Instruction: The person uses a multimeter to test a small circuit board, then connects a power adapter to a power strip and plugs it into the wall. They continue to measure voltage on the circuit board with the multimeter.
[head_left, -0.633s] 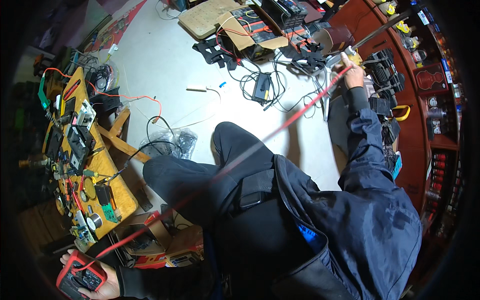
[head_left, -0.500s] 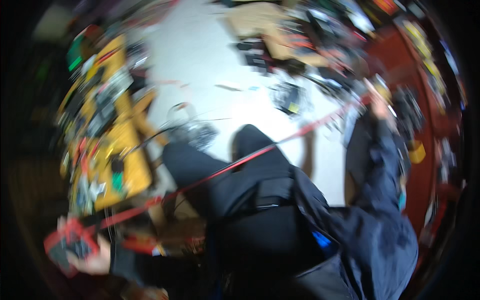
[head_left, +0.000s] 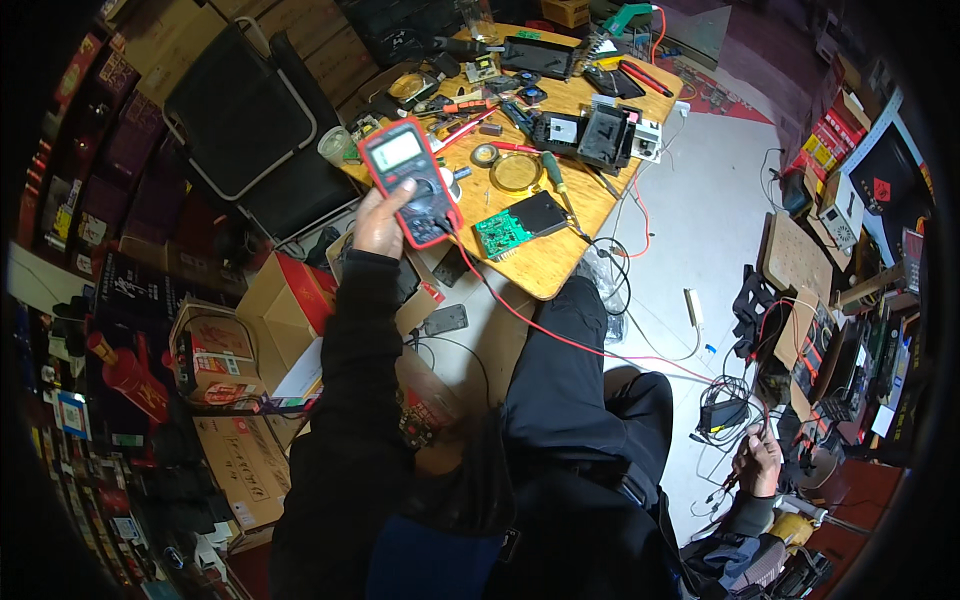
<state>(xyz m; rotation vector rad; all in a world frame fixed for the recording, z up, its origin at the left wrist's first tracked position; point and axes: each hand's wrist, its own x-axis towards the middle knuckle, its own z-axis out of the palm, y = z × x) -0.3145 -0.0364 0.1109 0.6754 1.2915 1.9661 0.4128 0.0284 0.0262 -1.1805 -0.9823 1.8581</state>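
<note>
My left hand [head_left: 376,222] grips a red-rimmed digital multimeter [head_left: 410,185] by its lower side, thumb on its front and screen tilted up, over the table's near left edge. From its base a red test lead [head_left: 560,338] sags across my knees toward the floor on the right. Low at the right, my right hand [head_left: 760,463] is closed with fingertips pinched around the lead's far end, a thin shape hard to make out against the cords. Close by lies a tangle of black cables with a black adapter [head_left: 722,415]. A green circuit board [head_left: 505,233] is on the table beside the meter.
The yellow wooden table [head_left: 545,275] carries a screwdriver [head_left: 556,180], a round tape roll [head_left: 515,173], black housings and several tools. Open cardboard boxes [head_left: 272,320] stand at the left near a black chair [head_left: 240,120]. A power strip [head_left: 694,308] lies on the pale floor.
My view has swung left. The multimeter has risen from low left to above the table's edge in my left hand. The red lead, taut before, now hangs slack; my right hand is lower.
</note>
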